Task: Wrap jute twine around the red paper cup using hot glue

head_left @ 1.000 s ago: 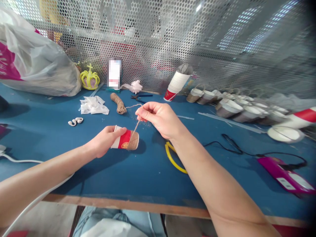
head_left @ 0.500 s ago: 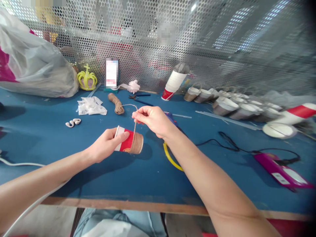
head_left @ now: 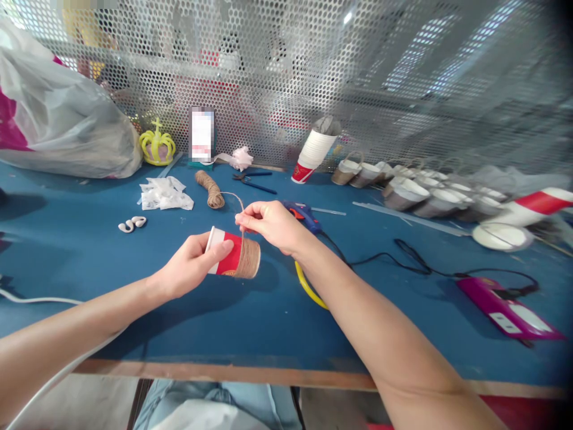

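My left hand [head_left: 192, 263] is closed around the rim end of a red and white paper cup [head_left: 230, 258], which lies on its side in the air above the table. Brown twine [head_left: 249, 260] is wound in tight rows around the cup's base end. Just above the cup, my right hand [head_left: 268, 222] pinches the strand of twine between thumb and fingers. From there the strand runs back to a twine bundle [head_left: 209, 189] on the table. Behind my right wrist lies a blue glue gun [head_left: 308, 216], partly hidden by the arm.
Pliers [head_left: 255, 181] lie behind the hands, near a white crumpled sheet [head_left: 165, 193]. A tilted cup stack [head_left: 313, 153] and several twine-covered cups [head_left: 407, 192] stand at the back right. A purple power strip [head_left: 505, 310] sits at right; a big plastic bag [head_left: 67, 113] fills the left.
My right hand has moved slightly left and down, bringing the pinched strand closer to the cup. More of the glue gun shows. My left hand and the cup hold nearly the same position.
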`<state>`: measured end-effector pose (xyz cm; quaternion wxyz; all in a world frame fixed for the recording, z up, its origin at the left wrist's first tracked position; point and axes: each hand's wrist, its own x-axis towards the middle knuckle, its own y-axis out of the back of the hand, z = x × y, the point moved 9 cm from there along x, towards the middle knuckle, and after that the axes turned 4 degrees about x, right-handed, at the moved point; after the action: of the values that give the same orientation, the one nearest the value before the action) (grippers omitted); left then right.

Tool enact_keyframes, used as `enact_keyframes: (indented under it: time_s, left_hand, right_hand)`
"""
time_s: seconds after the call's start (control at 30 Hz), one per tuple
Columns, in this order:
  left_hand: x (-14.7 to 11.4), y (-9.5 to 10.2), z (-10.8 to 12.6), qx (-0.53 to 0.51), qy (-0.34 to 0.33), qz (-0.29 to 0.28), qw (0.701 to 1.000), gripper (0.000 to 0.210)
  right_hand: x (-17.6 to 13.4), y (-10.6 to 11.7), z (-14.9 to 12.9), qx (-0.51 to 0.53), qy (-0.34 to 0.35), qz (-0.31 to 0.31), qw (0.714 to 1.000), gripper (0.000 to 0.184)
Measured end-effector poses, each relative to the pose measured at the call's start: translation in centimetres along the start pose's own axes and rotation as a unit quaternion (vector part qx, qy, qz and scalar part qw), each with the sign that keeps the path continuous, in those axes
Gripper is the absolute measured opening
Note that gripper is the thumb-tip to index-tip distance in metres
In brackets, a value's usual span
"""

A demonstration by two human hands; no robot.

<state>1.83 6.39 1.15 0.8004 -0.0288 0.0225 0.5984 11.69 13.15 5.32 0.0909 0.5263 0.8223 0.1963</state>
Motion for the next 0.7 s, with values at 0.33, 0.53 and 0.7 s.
enact_keyframes:
  time_s: [0.33, 0.53, 0.7]
  left_hand:
    - [0.2, 0.2, 0.2, -0.013, -0.024, -0.002, 1.000, 0.037]
    - [0.0, 0.2, 0.3, -0.054, -0.017, 0.008, 0.998, 0.033]
    - [0.3, 0.9, -0.3, -0.153, 0.063, 0.076, 0.983, 0.024]
  right_hand:
    - [-0.2, -0.7, 0.2, -0.054, -0.017, -0.026, 0.998, 0.023]
    - [-0.1, -0.8, 0.4, -0.078, -0.009, -0.027, 0.997, 0.025]
    - [0.6, -0.4, 1.0, -0.159, 0.000, -0.004, 0.987, 0.031]
